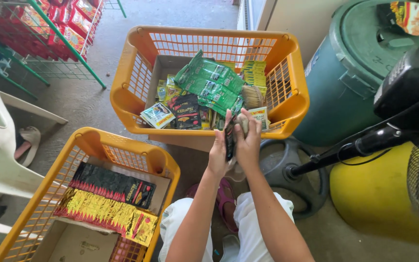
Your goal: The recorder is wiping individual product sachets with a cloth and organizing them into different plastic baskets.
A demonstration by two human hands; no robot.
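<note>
Both hands meet at frame centre, just in front of the far orange basket (292, 104): left hand (217, 154) and right hand (248, 140) are closed together around a small stack of dark sachets (230, 138), held upright between the palms. Judgement: squaring the stack goes best with edges tapped level and fingers firm so none slip out.

Far orange basket, upper centre, holds a cardboard liner with green sachet strips (209, 82), a black sachet (185, 110), yellow packets (254, 73) and a small brush (252, 96).

Near orange basket (93, 140), lower left, has a row of black sachets (112, 183) above a row of gold sachets (105, 213), laid flat on cardboard.

Green drum (350, 73) and yellow drum (374, 194) stand at right, beside a black fan stand (360, 145).
</note>
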